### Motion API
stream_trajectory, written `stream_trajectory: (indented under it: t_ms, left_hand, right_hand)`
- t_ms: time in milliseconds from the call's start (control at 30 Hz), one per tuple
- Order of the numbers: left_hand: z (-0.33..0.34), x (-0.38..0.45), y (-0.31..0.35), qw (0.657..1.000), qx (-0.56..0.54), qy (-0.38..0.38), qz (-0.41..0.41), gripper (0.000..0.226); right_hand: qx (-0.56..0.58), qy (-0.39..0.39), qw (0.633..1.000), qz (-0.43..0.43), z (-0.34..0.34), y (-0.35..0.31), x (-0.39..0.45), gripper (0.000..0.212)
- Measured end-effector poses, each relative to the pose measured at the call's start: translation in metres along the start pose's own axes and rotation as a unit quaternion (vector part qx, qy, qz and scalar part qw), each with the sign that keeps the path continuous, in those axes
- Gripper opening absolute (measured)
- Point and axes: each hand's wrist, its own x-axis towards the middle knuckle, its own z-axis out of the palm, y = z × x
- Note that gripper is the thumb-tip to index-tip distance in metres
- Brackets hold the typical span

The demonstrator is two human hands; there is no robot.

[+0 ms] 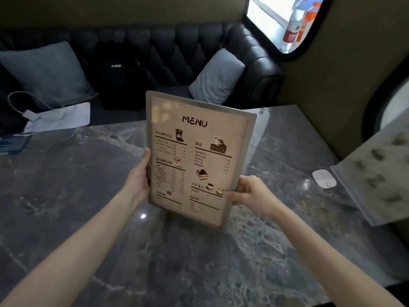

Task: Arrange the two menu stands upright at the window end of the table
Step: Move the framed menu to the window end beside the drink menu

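A beige menu stand (199,151) with the word MENU and drink pictures is held upright above the middle of the dark marble table (88,196), its printed face toward me. My left hand (138,180) grips its left edge and my right hand (250,193) grips its lower right edge. A second menu stand (376,173), pale and blurred, leans at the right end of the table against the tan wall below the window (281,21).
A white computer mouse (324,178) lies on the table beside the second stand. Behind the table is a black tufted sofa (177,52) with grey cushions, a black backpack (115,72) and a white bag (57,118). A blue leaflet (13,144) lies at the table's far left.
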Motion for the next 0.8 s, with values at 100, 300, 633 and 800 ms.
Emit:
stream_trajectory:
  t_ms: [100,300,633,800]
  left_hand:
    - [0.055,0.006,0.004,0.999,0.025,-0.036,-0.012,0.045]
    - [0.165,0.026,0.003,0.994,0.067,-0.091,-0.004,0.042]
    - [0.319,0.075,-0.011,0.984,0.09,-0.152,0.002,0.041]
    - [0.374,0.104,-0.017,0.975,0.117,-0.186,0.015,0.046]
  right_hand:
    - [0.011,0.032,0.999,0.007,-0.047,0.009,-0.009,0.022]
    - [-0.002,0.096,0.995,0.019,-0.139,0.031,-0.026,0.026]
    - [0.025,0.17,0.984,0.053,-0.258,0.068,-0.03,0.029]
    - [0.018,0.209,0.976,0.06,-0.295,0.081,-0.023,0.028]
